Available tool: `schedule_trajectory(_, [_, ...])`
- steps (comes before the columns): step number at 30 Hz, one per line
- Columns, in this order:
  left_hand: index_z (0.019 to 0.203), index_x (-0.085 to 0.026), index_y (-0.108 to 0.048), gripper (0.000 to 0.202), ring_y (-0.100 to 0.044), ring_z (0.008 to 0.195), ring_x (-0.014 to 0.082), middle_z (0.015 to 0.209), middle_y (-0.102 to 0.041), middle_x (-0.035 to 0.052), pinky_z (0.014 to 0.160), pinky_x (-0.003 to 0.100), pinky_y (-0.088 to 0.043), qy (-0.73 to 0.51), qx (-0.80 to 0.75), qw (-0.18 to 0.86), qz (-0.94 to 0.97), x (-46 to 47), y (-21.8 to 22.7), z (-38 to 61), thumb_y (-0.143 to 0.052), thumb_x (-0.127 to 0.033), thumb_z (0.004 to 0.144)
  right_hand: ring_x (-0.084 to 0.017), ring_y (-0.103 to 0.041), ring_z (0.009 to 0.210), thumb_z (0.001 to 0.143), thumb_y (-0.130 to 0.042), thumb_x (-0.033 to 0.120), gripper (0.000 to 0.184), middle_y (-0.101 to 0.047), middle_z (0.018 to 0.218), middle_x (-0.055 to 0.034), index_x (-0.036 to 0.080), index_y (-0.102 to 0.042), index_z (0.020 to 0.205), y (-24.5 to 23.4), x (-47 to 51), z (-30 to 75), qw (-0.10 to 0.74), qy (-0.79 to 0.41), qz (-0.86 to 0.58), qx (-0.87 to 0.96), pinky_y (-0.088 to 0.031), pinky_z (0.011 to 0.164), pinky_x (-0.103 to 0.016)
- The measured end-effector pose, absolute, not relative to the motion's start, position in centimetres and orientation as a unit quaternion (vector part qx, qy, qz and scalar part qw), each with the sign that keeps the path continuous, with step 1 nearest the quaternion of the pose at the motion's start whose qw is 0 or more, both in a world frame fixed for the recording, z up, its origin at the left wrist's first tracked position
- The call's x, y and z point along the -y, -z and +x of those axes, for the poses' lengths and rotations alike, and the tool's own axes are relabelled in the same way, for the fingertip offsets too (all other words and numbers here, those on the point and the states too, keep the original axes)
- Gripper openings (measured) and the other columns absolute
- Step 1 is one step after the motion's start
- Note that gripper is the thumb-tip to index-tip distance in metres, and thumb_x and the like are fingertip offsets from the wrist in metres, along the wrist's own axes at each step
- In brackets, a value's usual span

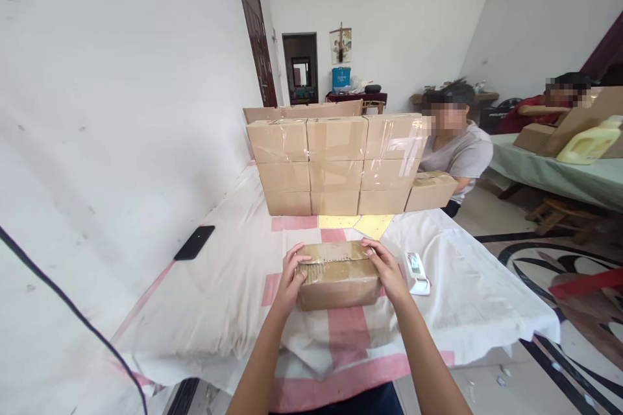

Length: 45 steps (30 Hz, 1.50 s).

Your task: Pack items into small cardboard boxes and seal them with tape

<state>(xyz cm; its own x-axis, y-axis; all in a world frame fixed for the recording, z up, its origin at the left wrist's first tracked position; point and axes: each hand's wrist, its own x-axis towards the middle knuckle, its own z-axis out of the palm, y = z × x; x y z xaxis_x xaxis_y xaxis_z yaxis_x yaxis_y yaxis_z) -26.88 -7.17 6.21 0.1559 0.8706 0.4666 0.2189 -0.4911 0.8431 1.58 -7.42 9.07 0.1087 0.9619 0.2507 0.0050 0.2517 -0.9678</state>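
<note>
A small taped cardboard box lies on the cloth-covered table right in front of me. My left hand grips its left end, fingers curled over the top edge. My right hand holds the right end, fingers bent onto the top. Both hands press the box from its two sides.
A stacked wall of taped cardboard boxes stands behind, with one more box at its right. A white tape dispenser lies right of my hand, a black phone at left. A seated person is beyond; another sits at a green table.
</note>
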Motion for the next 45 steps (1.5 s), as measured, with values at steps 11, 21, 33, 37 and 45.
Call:
schedule_trajectory(11, [0.131,-0.034,-0.065,0.039,-0.037,0.142,0.0359,0.147,-0.058,0.0023,0.112,0.057,-0.034,-0.273,-0.445,0.036,0.852,8.7,-10.9,-29.0,-0.059,-0.047,0.094,-0.029,-0.055,0.132,0.096,-0.049,0.057,0.042,-0.067,0.132,-0.0075,0.027,-0.071,0.116,-8.9,8.8,1.4,0.615,-0.349,-0.475,0.524,-0.037,0.117,-0.047])
schedule_trajectory(21, [0.137,-0.038,-0.061,0.051,-0.054,0.129,0.0348,0.132,-0.07,0.0031,0.121,0.056,-0.019,-0.336,-0.403,-0.013,0.851,9.6,-9.4,-27.5,-0.07,-0.039,0.086,-0.031,-0.06,0.12,0.093,-0.053,0.053,0.039,-0.065,0.129,-0.0131,0.026,-0.059,0.121,-3.2,16.3,12.5,0.603,-0.134,-0.65,0.443,-0.048,0.1,-0.05])
schedule_trajectory(33, [0.128,-0.033,-0.066,0.054,-0.059,0.12,0.0335,0.124,-0.072,0.0065,0.108,0.052,-0.036,-0.449,-0.364,-0.069,0.813,12.5,-11.5,-23.9,-0.076,-0.018,0.078,-0.023,-0.067,0.091,0.086,-0.056,0.05,0.039,-0.074,0.108,-0.0122,0.019,-0.061,0.109,-2.2,14.9,14.9,0.571,-0.252,-0.68,0.384,-0.051,0.083,-0.037])
schedule_trajectory(37, [0.119,-0.032,-0.068,0.037,-0.068,0.094,0.024,0.1,-0.076,0.0032,0.084,0.038,-0.048,-0.358,-0.168,0.053,0.917,14.5,-10.0,-18.9,-0.066,-0.014,0.086,-0.021,-0.064,0.078,0.083,-0.055,0.042,0.033,-0.073,0.096,-0.0092,0.019,-0.061,0.105,-3.5,13.1,14.9,0.547,-0.274,-0.687,0.393,-0.049,0.071,-0.033])
schedule_trajectory(45, [0.146,-0.024,-0.043,0.065,-0.047,0.137,0.0331,0.147,-0.05,0.0158,0.112,0.053,-0.041,-0.369,-0.191,0.31,0.855,10.5,-4.1,-2.9,-0.066,-0.031,0.086,-0.014,-0.052,0.059,0.084,-0.054,0.038,0.023,-0.07,0.079,-0.0033,0.02,-0.064,0.094,-7.8,10.6,15.4,0.405,-0.351,-0.735,0.415,-0.039,0.054,-0.026])
